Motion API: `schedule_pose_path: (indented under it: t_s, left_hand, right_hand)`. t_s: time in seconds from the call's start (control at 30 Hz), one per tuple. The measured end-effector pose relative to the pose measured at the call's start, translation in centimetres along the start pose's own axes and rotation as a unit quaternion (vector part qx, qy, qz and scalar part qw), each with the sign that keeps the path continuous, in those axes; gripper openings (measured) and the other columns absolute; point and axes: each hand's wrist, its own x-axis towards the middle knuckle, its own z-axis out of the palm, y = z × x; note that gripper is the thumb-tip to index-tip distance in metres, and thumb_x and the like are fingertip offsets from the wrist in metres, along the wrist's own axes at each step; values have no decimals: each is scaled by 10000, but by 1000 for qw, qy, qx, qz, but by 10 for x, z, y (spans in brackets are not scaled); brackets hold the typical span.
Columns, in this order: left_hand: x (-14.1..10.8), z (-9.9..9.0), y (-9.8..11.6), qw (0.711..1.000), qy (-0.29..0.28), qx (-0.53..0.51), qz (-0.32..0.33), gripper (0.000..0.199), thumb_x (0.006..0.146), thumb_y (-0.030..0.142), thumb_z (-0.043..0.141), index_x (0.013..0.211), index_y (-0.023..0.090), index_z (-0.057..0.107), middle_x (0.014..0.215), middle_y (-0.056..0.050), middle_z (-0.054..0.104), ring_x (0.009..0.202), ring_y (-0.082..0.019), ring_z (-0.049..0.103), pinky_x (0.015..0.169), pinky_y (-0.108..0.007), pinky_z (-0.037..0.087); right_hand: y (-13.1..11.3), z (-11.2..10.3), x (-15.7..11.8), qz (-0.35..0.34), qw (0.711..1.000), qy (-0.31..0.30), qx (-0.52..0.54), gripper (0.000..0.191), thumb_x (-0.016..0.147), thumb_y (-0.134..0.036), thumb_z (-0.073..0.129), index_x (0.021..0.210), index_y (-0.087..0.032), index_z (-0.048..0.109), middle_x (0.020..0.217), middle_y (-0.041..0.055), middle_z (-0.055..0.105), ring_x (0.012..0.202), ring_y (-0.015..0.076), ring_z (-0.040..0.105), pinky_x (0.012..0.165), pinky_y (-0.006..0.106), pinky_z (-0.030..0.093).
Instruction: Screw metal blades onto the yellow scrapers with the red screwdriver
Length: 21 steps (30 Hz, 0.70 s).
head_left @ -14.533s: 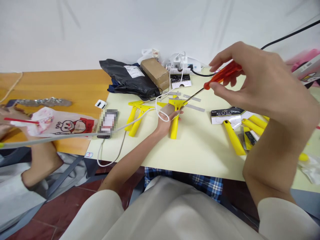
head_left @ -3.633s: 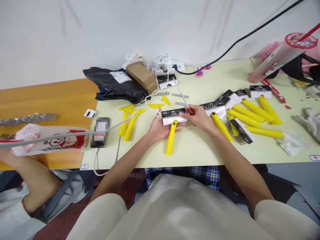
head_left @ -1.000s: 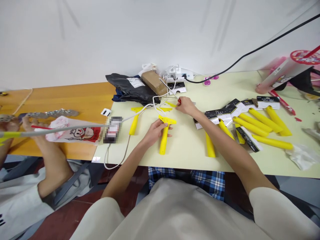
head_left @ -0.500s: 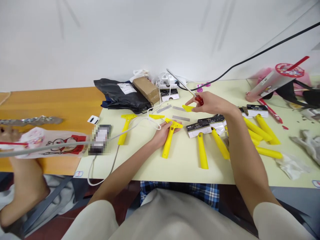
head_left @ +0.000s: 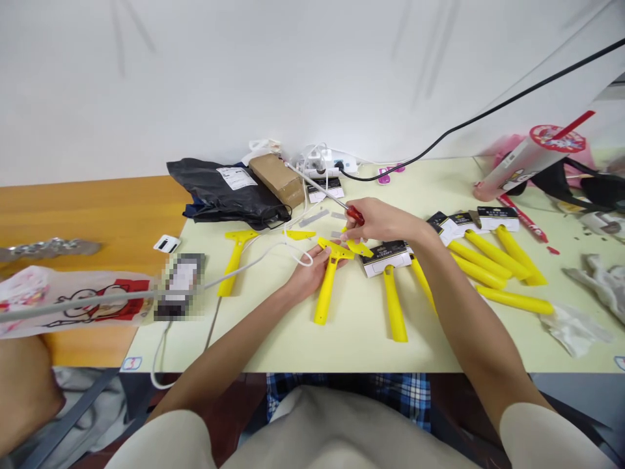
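Observation:
My left hand (head_left: 312,273) holds a yellow scraper (head_left: 326,286) near its wide head, with the handle pointing toward me. Close beside that head, my right hand (head_left: 374,221) holds a screwdriver (head_left: 355,215) by its red handle, its shaft slanting up and left. A yellow cover piece (head_left: 360,247) is at the fingertips of the same hand, next to the scraper head. Another yellow scraper (head_left: 234,264) lies to the left, and a loose yellow piece (head_left: 299,234) lies behind the left hand. Grey blades (head_left: 314,218) rest farther back.
Several yellow handles with black-and-white cards (head_left: 395,303) lie at the right. A black bag (head_left: 224,192), a cardboard box (head_left: 277,179) and a power strip stand at the back. A white cable (head_left: 244,268) crosses the left side, near a phone. Another person's arm (head_left: 27,391) shows at far left.
My right hand has moved down and left with the screwdriver and the yellow cover piece, which is now at the scraper head. The other person's hand has left the view.

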Motion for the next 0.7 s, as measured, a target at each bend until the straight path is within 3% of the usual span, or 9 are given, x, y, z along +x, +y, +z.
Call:
schedule_pose_path:
  t_s: [0.2,0.47,0.6,0.7]
  left_hand:
    - [-2,-4,-4,999,-10,44,4,418,896,455,938,1159,169,782,1259,-140,817,1278,-308,777,1247,-539,575]
    - [-3,-3,-5,997,-31,72,11,445,840,326,984,1189,146,775,1248,-152,828,1281,-333,780,1195,-541,614]
    - [-4,-2,-6,997,-13,76,17,426,828,304,984,1162,148,770,1239,-135,832,1237,-322,799,1177,-527,627]
    - [-6,1,-5,996,-10,83,19,396,851,303,959,1162,141,776,1255,-151,829,1266,-328,788,1172,-509,630]
  right_hand:
    - [8,24,19,-43,997,53,-35,410,816,-253,854,786,-252,446,764,-32,669,713,178,609,651,323,397]
    - [4,53,29,-102,990,91,-45,396,768,-100,794,796,-253,430,785,-28,717,708,171,637,661,309,413]
    - [1,55,28,-126,986,95,-61,360,795,-84,748,804,-255,431,791,-26,715,717,169,630,646,301,397]
    - [0,47,22,-120,989,57,-65,351,832,-114,780,822,-254,458,854,-3,745,760,188,660,642,308,415]
